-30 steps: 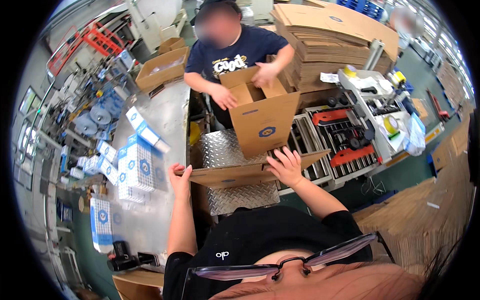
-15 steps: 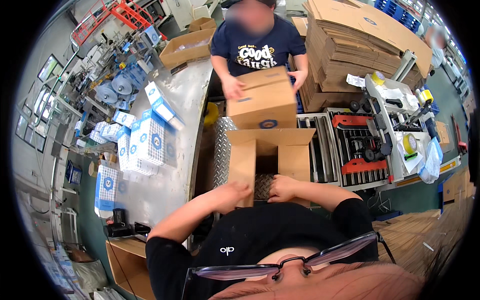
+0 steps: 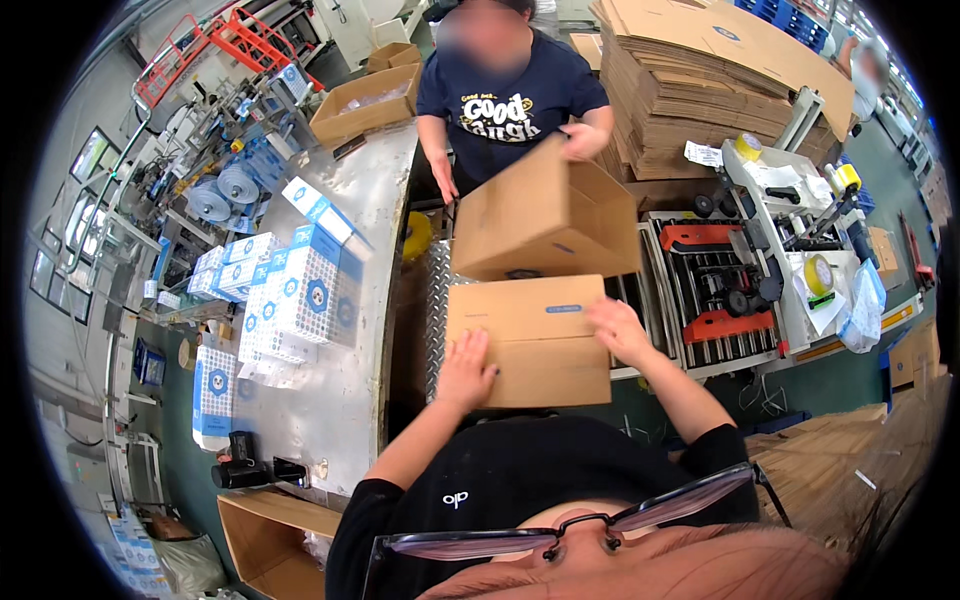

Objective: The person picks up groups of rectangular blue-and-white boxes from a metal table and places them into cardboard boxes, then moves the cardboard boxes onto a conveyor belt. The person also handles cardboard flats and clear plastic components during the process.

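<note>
In front of me sits a cardboard box (image 3: 535,340), its two top flaps folded down so they meet along a seam. My left hand (image 3: 466,371) lies on the near-left part of the top with its fingers stretched out. At the box's right edge is my right hand (image 3: 618,328), fingers extended over the corner and blurred a little. Just beyond, a co-worker holds another cardboard box (image 3: 530,215), tilted and blurred, its flaps standing out to the right. One of the co-worker's hands is on its top edge, the other beside its left side.
On the left, a metal table (image 3: 365,290) bears several blue-and-white cartons (image 3: 308,290). Flat cardboard sheets (image 3: 690,110) are stacked at the back right. A roller conveyor with a red-framed tape machine (image 3: 715,285) stands to the right, near tape rolls (image 3: 818,275).
The box before me went from flaps up to flaps folded down. My hands moved from its near side onto its top and right edge. The co-worker's box has been turned and tilted.
</note>
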`<state>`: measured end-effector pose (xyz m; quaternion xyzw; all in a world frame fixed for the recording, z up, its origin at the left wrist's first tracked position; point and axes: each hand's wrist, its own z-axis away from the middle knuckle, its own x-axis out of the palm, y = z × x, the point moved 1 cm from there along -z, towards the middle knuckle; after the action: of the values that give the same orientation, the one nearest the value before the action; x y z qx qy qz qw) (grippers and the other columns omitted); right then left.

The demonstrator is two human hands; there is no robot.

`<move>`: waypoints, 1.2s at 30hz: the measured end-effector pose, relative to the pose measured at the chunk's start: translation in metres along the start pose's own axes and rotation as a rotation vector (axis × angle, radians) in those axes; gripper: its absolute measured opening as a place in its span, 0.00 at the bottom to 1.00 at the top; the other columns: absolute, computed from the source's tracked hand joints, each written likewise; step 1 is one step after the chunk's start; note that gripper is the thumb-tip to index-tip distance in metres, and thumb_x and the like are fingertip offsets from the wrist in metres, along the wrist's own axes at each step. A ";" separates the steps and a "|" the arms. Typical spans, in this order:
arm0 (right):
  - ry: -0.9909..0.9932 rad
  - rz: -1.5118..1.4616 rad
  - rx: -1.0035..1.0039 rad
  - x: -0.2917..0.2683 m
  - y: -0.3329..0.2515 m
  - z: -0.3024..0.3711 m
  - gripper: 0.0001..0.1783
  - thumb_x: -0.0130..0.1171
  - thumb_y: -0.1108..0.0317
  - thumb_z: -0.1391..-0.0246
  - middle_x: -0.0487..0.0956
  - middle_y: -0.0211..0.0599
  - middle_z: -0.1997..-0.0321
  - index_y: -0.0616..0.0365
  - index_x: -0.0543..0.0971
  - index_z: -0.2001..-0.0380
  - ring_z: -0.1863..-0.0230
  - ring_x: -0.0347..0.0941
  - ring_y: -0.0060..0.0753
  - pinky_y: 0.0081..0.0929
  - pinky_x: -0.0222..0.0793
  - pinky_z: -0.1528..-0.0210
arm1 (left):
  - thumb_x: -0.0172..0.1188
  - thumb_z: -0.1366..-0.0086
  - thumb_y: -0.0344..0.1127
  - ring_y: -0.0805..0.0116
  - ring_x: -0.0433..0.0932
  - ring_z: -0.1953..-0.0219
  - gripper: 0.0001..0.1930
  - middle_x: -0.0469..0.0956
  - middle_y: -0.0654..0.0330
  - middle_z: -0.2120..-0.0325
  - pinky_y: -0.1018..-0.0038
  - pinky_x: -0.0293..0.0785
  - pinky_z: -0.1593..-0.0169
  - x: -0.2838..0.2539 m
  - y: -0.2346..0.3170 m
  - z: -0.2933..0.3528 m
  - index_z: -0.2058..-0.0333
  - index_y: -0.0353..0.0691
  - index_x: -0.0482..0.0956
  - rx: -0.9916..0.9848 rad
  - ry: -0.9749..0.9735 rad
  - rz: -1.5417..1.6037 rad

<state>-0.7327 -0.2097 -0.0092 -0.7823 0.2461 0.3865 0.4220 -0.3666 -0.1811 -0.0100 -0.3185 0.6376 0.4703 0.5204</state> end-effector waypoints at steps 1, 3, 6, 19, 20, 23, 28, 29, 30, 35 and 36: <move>0.284 -0.260 0.168 0.031 0.023 0.003 0.24 0.58 0.57 0.41 0.76 0.46 0.41 0.58 0.76 0.45 0.35 0.65 0.52 0.43 0.58 0.31 | 0.54 0.34 0.51 0.50 0.55 0.29 0.35 0.60 0.49 0.32 0.52 0.46 0.28 -0.010 -0.021 -0.003 0.33 0.42 0.61 0.019 -0.009 -0.038; 0.336 -0.178 0.495 0.103 0.039 0.016 0.33 0.60 0.52 0.43 0.75 0.55 0.42 0.63 0.70 0.41 0.35 0.64 0.59 0.46 0.59 0.33 | 0.52 0.33 0.51 0.49 0.55 0.29 0.35 0.58 0.46 0.31 0.57 0.48 0.28 -0.029 -0.087 -0.002 0.32 0.39 0.60 -0.129 -0.115 0.045; -0.071 -0.459 0.897 0.199 0.050 0.057 0.39 0.64 0.52 0.43 0.73 0.56 0.39 0.66 0.65 0.37 0.37 0.68 0.48 0.41 0.65 0.37 | 0.43 0.27 0.59 0.59 0.61 0.32 0.35 0.64 0.51 0.34 0.66 0.54 0.31 -0.022 -0.210 0.023 0.33 0.39 0.61 -0.547 0.149 0.979; -0.335 -0.744 0.417 -0.003 -0.060 -0.017 0.35 0.72 0.64 0.54 0.77 0.38 0.45 0.59 0.70 0.43 0.45 0.74 0.33 0.32 0.72 0.44 | 0.46 0.36 0.74 0.53 0.64 0.37 0.47 0.64 0.54 0.35 0.53 0.55 0.33 0.056 -0.184 0.049 0.32 0.41 0.59 -0.980 0.003 1.565; -0.510 -0.762 0.195 0.008 -0.091 -0.036 0.36 0.73 0.64 0.57 0.79 0.38 0.46 0.57 0.72 0.43 0.45 0.76 0.33 0.33 0.73 0.46 | 0.46 0.37 0.75 0.53 0.64 0.37 0.47 0.64 0.55 0.35 0.53 0.55 0.33 0.043 -0.181 0.048 0.31 0.43 0.59 -0.949 -0.046 1.525; -0.882 -0.247 -0.012 0.037 -0.181 -0.076 0.31 0.70 0.63 0.57 0.83 0.35 0.51 0.50 0.78 0.46 0.49 0.79 0.36 0.37 0.75 0.49 | 0.46 0.34 0.71 0.55 0.66 0.38 0.43 0.69 0.55 0.39 0.57 0.58 0.35 -0.040 -0.158 0.047 0.31 0.45 0.58 -0.781 0.016 1.352; -0.677 0.191 -0.222 0.127 -0.197 -0.040 0.19 0.54 0.56 0.45 0.83 0.28 0.53 0.38 0.81 0.50 0.58 0.82 0.38 0.39 0.76 0.58 | 0.64 0.37 0.43 0.47 0.69 0.39 0.38 0.71 0.41 0.42 0.58 0.66 0.37 0.005 -0.190 0.050 0.34 0.37 0.58 -0.666 0.219 0.820; -0.816 0.123 -0.183 0.141 -0.195 -0.033 0.21 0.52 0.53 0.44 0.83 0.28 0.50 0.37 0.80 0.48 0.57 0.81 0.36 0.38 0.75 0.57 | 0.64 0.37 0.42 0.45 0.71 0.40 0.37 0.72 0.39 0.43 0.58 0.66 0.38 0.014 -0.198 0.049 0.34 0.37 0.58 -0.755 0.143 0.810; -0.606 -0.102 -0.094 0.194 -0.128 0.031 0.20 0.53 0.54 0.41 0.83 0.25 0.49 0.41 0.80 0.47 0.51 0.79 0.37 0.36 0.72 0.52 | 0.64 0.37 0.43 0.45 0.78 0.48 0.30 0.79 0.41 0.51 0.57 0.72 0.43 0.017 -0.213 0.045 0.40 0.35 0.68 -0.718 0.261 0.759; -0.563 0.018 -0.279 0.212 -0.133 0.059 0.32 0.50 0.49 0.41 0.63 0.24 0.26 0.36 0.69 0.34 0.26 0.57 0.41 0.53 0.50 0.30 | 0.65 0.37 0.45 0.56 0.84 0.63 0.20 0.84 0.50 0.68 0.63 0.78 0.59 0.025 -0.298 0.053 0.54 0.34 0.80 -0.708 0.237 0.974; -0.722 -0.102 -0.111 0.201 -0.151 0.025 0.31 0.49 0.49 0.41 0.60 0.22 0.25 0.38 0.69 0.34 0.25 0.55 0.41 0.54 0.46 0.29 | 0.65 0.36 0.45 0.57 0.83 0.64 0.20 0.84 0.51 0.67 0.63 0.78 0.59 0.018 -0.301 0.056 0.55 0.34 0.80 -0.731 0.212 0.789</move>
<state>-0.5187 -0.1213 -0.1101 -0.6285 0.0205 0.6289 0.4572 -0.0815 -0.2337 -0.1093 -0.2609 0.5527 0.7860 0.0927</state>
